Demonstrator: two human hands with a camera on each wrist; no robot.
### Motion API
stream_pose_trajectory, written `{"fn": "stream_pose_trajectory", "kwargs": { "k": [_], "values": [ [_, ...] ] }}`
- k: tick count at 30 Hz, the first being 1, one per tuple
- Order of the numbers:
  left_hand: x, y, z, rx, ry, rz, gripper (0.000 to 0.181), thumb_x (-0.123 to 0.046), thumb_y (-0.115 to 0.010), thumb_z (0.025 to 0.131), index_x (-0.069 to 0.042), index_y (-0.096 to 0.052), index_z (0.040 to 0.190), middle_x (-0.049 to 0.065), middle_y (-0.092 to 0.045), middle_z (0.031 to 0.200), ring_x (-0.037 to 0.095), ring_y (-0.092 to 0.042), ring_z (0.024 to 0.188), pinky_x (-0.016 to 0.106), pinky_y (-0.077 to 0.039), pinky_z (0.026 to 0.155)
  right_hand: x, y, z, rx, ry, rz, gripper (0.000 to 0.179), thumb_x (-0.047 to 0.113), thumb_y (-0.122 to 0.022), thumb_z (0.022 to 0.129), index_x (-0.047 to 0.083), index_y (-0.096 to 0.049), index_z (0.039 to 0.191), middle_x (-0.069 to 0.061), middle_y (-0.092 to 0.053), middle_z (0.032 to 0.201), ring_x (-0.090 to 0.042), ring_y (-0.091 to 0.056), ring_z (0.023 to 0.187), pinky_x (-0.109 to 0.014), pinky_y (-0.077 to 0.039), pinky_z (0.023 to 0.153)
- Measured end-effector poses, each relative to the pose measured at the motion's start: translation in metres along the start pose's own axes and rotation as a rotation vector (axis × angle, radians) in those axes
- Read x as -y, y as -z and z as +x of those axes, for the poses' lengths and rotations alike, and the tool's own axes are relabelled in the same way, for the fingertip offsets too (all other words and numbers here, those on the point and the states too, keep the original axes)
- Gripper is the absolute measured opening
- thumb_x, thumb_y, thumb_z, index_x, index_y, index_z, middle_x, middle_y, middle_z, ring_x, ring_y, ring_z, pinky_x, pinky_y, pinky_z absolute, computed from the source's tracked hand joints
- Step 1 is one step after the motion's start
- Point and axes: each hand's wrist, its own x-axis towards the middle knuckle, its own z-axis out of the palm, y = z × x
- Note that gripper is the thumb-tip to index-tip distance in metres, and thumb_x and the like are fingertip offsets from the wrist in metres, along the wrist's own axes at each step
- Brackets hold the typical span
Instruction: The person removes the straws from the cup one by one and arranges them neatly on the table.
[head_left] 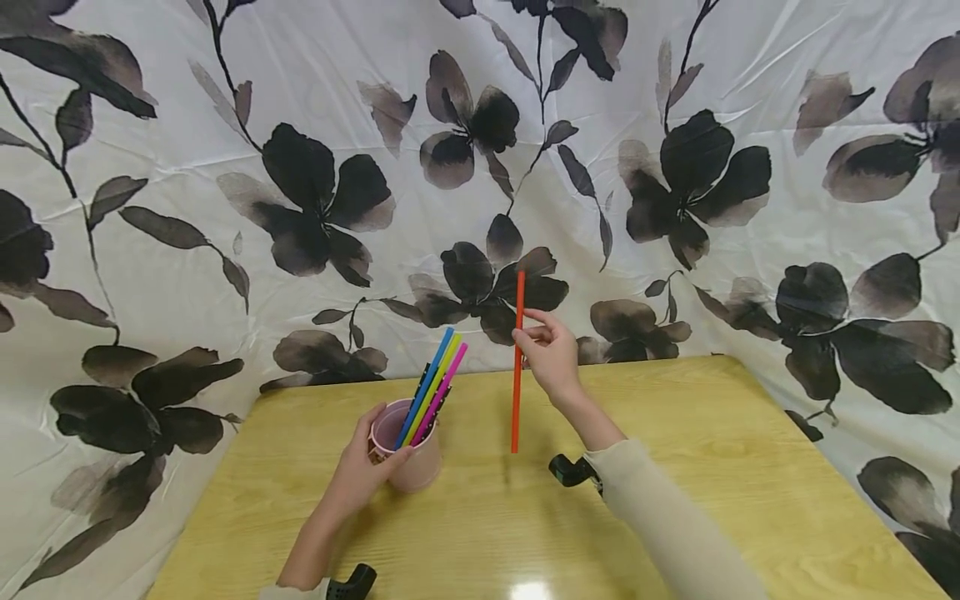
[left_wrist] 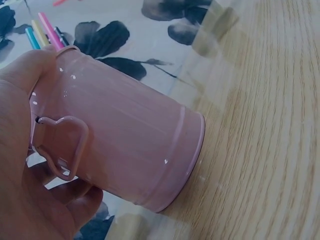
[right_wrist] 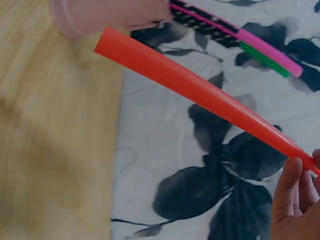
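My left hand (head_left: 358, 468) grips a pink cup (head_left: 417, 472) near its rim, the thumb at the near side. In the left wrist view the cup (left_wrist: 132, 117) shows a curved wire handle (left_wrist: 82, 145). Whether its base touches the table cannot be told. A blue straw (head_left: 429, 387), a yellow straw (head_left: 437, 387) and a pink straw (head_left: 444, 387) lean in it, with black white-dotted sticks beside them. My right hand (head_left: 553, 356) pinches a long red straw (head_left: 517, 408) between thumb and fingers, upright to the cup's right. The straw's lower end points toward the table.
A light wooden table (head_left: 675, 467) lies under both hands. Behind it hangs a white cloth (head_left: 585, 217) with dark flowers. A black wrist camera (head_left: 570, 471) sits by the right sleeve, another camera (head_left: 354, 582) by the left. A green stick (right_wrist: 265, 60) shows in the right wrist view.
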Motion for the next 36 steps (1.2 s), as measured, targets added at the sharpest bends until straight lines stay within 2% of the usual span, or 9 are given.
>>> {"fn": "stream_pose_trajectory", "kwargs": {
  "k": [4, 11, 16, 20, 23, 31, 36],
  "values": [
    [0.002, 0.0, -0.003, -0.003, -0.014, -0.017, 0.087, -0.036, -0.074, 0.087, -0.014, -0.02, 0.153, 0.016, -0.037, 0.146, 0.036, -0.041, 0.13, 0.053, -0.04, 0.099, -0.022, -0.001, -0.006, 0.0, -0.027, -0.046, 0.04, 0.002, -0.069, 0.088, -0.001, -0.06, 0.128, -0.028, -0.066, 0.092, -0.021, -0.061, 0.066, -0.031, -0.053, 0.052],
    [-0.001, 0.005, 0.002, -0.015, -0.033, -0.012, 0.088, -0.037, -0.074, 0.086, -0.016, -0.02, 0.153, 0.014, -0.037, 0.145, 0.034, -0.041, 0.13, 0.052, -0.039, 0.1, -0.054, -0.007, -0.009, -0.028, -0.056, -0.145, 0.036, 0.007, -0.072, 0.087, 0.006, -0.066, 0.122, -0.016, -0.07, 0.087, -0.014, -0.062, 0.064, -0.05, -0.055, 0.058],
    [0.0, 0.005, 0.002, 0.005, -0.022, -0.007, 0.09, -0.036, -0.074, 0.087, -0.014, -0.018, 0.154, 0.017, -0.036, 0.147, 0.036, -0.041, 0.131, 0.051, -0.04, 0.1, -0.076, -0.01, -0.014, -0.026, -0.121, -0.221, 0.034, 0.006, -0.072, 0.086, 0.005, -0.066, 0.12, -0.012, -0.07, 0.083, -0.011, -0.062, 0.061, -0.048, -0.055, 0.056],
    [0.001, 0.004, -0.001, 0.009, -0.018, -0.009, 0.089, -0.034, -0.073, 0.088, -0.013, -0.017, 0.154, 0.019, -0.035, 0.147, 0.038, -0.041, 0.13, 0.052, -0.039, 0.099, -0.091, -0.013, -0.019, -0.001, -0.165, -0.255, 0.033, 0.004, -0.071, 0.086, 0.002, -0.066, 0.119, -0.016, -0.071, 0.084, -0.012, -0.062, 0.056, -0.05, -0.055, 0.058],
    [0.002, 0.003, -0.001, 0.001, -0.017, -0.002, 0.088, -0.035, -0.073, 0.088, -0.016, -0.018, 0.154, 0.017, -0.037, 0.146, 0.036, -0.043, 0.129, 0.051, -0.04, 0.099, -0.101, -0.015, -0.022, 0.02, -0.205, -0.242, 0.033, 0.003, -0.07, 0.086, 0.0, -0.066, 0.119, -0.02, -0.07, 0.086, -0.013, -0.062, 0.052, -0.053, -0.054, 0.06],
    [0.003, 0.001, -0.002, 0.009, -0.026, -0.022, 0.087, -0.034, -0.072, 0.089, -0.013, -0.018, 0.154, 0.016, -0.036, 0.147, 0.036, -0.041, 0.131, 0.052, -0.039, 0.1, -0.124, -0.02, -0.025, 0.064, -0.293, -0.257, 0.033, 0.005, -0.071, 0.086, 0.001, -0.065, 0.118, -0.012, -0.069, 0.076, -0.015, -0.062, 0.05, -0.041, -0.055, 0.052],
    [-0.025, 0.003, -0.011, 0.037, 0.003, -0.031, 0.085, -0.027, -0.071, 0.091, -0.007, -0.016, 0.153, 0.023, -0.034, 0.147, 0.041, -0.039, 0.131, 0.052, -0.038, 0.101, -0.131, -0.025, -0.025, 0.103, -0.316, -0.307, 0.033, 0.005, -0.071, 0.086, -0.001, -0.065, 0.118, -0.011, -0.069, 0.075, -0.015, -0.062, 0.051, -0.031, -0.053, 0.049]
  ]
}}
